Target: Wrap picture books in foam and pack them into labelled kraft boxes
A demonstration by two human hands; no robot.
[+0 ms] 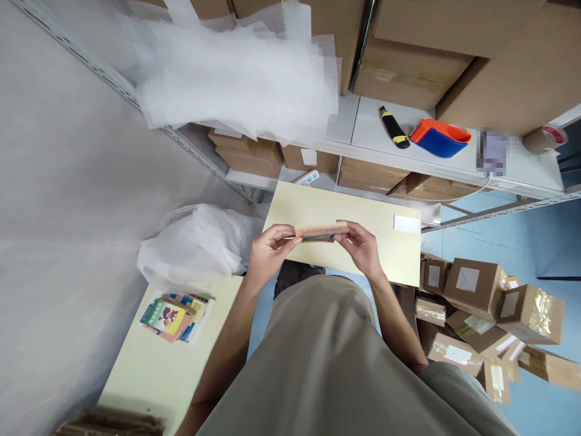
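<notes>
At frame centre, I have my left hand [269, 251] and right hand [363, 247] nearly closed, each pinching 1 end of the thin printed booklet [320, 230] — seen edge-on against the cream table [381, 251]. I see a book pile [167, 316] lower left, a box cutter [394, 127] upper right.

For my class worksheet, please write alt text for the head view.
A person's two hands hold a thin printed item over a pale yellow table. Colourful booklets lie at left; cardboard boxes are heaped at right.
</notes>
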